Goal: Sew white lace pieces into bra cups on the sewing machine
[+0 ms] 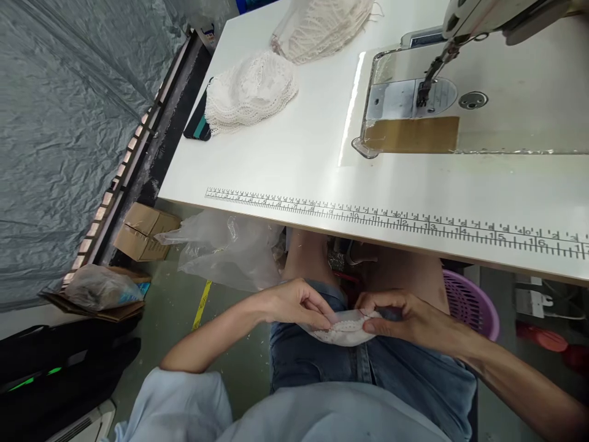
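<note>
- Below the near edge of the table (294, 166), pinching white lace fabric (345, 334) with left hand (297, 304) and right hand (400, 316).
- Perhaps risking dropping through loosened pinching, or distorting the lace through uneven tugging.
- Along the table's near edge, displaying ruler (396, 222) numerals, including 10 to 16; below the table's left end, showing carton (145, 230) lettering too small for reading.
</note>
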{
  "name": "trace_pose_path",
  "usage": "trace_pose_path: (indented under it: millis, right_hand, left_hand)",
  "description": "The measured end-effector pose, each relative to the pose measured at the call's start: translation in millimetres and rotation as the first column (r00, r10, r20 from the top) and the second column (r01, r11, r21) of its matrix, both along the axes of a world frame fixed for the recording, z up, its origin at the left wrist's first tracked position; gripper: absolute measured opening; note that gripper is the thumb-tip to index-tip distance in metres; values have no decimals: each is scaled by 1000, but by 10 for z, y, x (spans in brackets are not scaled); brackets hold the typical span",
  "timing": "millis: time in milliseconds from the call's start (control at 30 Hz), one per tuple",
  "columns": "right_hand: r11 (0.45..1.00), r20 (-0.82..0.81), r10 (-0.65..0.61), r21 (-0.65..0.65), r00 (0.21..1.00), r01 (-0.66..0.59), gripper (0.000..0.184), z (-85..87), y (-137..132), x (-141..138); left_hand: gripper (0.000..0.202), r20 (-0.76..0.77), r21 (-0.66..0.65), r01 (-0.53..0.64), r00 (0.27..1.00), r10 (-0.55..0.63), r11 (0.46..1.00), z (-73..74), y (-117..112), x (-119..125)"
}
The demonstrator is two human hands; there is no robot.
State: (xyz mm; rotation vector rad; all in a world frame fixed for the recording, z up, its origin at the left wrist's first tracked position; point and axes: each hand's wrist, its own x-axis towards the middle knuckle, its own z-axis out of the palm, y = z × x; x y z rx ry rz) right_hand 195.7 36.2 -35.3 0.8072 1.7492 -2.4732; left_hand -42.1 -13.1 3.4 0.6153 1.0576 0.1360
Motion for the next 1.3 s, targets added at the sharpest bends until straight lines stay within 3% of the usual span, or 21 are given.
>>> trace_pose_path:
  millis: [267, 600, 867, 1133, 1300]
  right_hand:
    - [1000, 37, 25, 16, 999, -25, 26, 0, 13, 4]
    - [1000, 51, 2, -28, 999, -1, 32, -17, -4, -78]
    - [999, 79, -13, -44, 997, 16, 33, -19, -5, -52]
    - [1000, 106, 5, -1, 994, -5, 36, -5, -3, -84]
    - [999, 105, 6, 51, 994, -12, 38, 45, -15, -130]
  left_hand:
    - [39, 24, -28, -33, 999, 34, 999, -67, -17, -3]
    - [44, 55, 19, -22, 998, 21, 1000, -42, 1, -26]
    - [69, -4, 51, 7, 1000, -7, 999, -39, 8, -27]
    - [57, 55, 30, 17, 998, -19, 999, -101, -11, 46]
    - [51, 11, 58, 12, 1000, -12, 998, -172, -6, 178]
